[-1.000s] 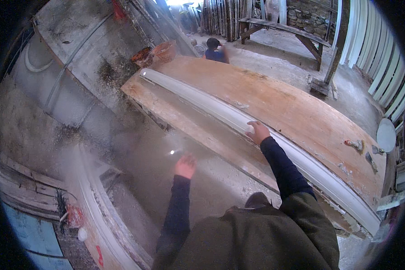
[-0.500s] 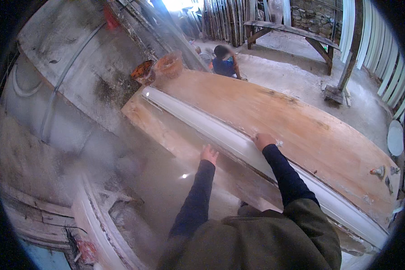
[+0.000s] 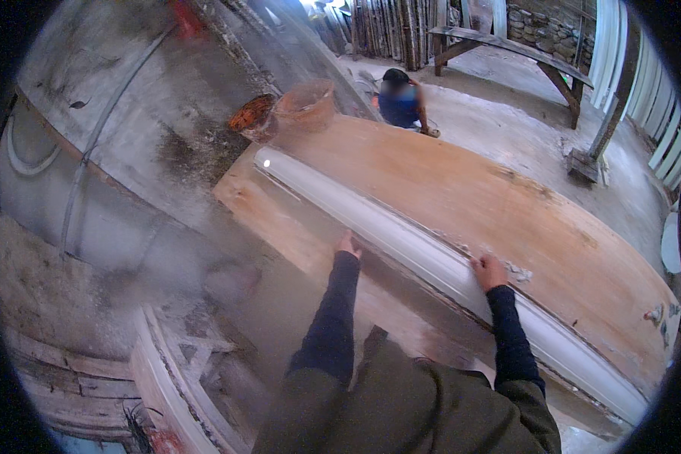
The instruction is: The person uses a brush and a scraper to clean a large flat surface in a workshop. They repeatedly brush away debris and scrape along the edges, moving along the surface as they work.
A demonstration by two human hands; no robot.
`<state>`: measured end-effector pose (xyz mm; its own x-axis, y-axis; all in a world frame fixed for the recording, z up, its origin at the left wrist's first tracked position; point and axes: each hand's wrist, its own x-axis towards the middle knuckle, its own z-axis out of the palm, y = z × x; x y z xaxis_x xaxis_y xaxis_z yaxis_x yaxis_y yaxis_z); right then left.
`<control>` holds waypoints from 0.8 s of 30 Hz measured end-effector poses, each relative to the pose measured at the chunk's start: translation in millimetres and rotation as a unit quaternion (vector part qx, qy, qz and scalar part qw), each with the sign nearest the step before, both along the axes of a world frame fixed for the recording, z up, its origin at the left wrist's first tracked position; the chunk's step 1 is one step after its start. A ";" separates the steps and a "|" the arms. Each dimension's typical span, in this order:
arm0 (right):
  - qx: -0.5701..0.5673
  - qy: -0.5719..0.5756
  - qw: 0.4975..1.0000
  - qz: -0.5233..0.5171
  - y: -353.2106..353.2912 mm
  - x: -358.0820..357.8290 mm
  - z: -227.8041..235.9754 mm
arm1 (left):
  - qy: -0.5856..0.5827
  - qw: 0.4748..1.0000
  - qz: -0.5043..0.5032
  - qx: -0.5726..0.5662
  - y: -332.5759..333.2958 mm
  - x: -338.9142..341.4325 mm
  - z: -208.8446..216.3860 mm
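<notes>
A long white plaster moulding (image 3: 401, 234) lies diagonally across a wooden board table (image 3: 461, 185). My right hand (image 3: 489, 272) is at its far edge, fingers curled down against the rim. White scraps of plaster (image 3: 518, 271) lie on the wood beside that hand. At the moulding's near edge is my left hand (image 3: 348, 244), fingertips up against it and the thumb apart; it holds nothing that I can see. The undersides of both hands' fingers are hidden.
Two orange-brown basins (image 3: 304, 106) stand at the table's far left end. Beyond the table, a person (image 3: 401, 100) crouches on the floor near a wooden bench (image 3: 507, 53). A post (image 3: 613, 98) stands at right. A curved pale piece (image 3: 166, 378) leans at lower left.
My right hand has slid along the far edge toward the near right end. My left hand has drawn its spread fingers in at the near edge. The view has shifted slightly.
</notes>
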<state>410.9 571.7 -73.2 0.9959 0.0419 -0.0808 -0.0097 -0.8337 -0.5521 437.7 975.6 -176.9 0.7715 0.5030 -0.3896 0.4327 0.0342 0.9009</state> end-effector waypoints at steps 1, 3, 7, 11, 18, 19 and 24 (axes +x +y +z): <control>0.008 0.004 1.000 -0.019 5.8 1.1 -3.3 | 0.004 0.990 -0.098 0.103 17.3 0.3 -13.5; -0.001 -0.054 0.998 -0.029 13.6 -2.3 -0.7 | -0.009 0.906 -0.275 0.322 37.6 1.4 -37.7; -0.028 -0.033 0.997 -0.066 6.0 -3.4 -10.6 | -0.042 0.980 -0.180 0.069 26.5 -5.1 -63.6; -0.011 -0.031 0.998 -0.058 10.7 -17.3 -13.8 | -0.046 0.985 -0.056 -0.156 24.1 -28.4 -65.3; 0.019 -0.016 0.998 -0.051 46.9 -53.3 1.8 | 0.017 0.981 -0.114 -0.155 51.8 -95.8 -15.2; 0.001 -0.002 0.999 -0.051 53.6 -57.8 5.1 | 0.013 0.980 -0.065 -0.189 53.6 -99.3 -6.6; 0.020 -0.001 0.999 -0.048 94.6 -67.2 9.6 | -0.004 0.944 0.153 -0.291 75.3 -120.6 33.0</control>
<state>343.6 666.3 -63.6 0.9956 -0.0506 -0.0794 -0.0876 -0.8065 -0.5847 317.1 1050.9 -143.9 0.6291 0.4051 -0.6634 0.3156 0.6468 0.6943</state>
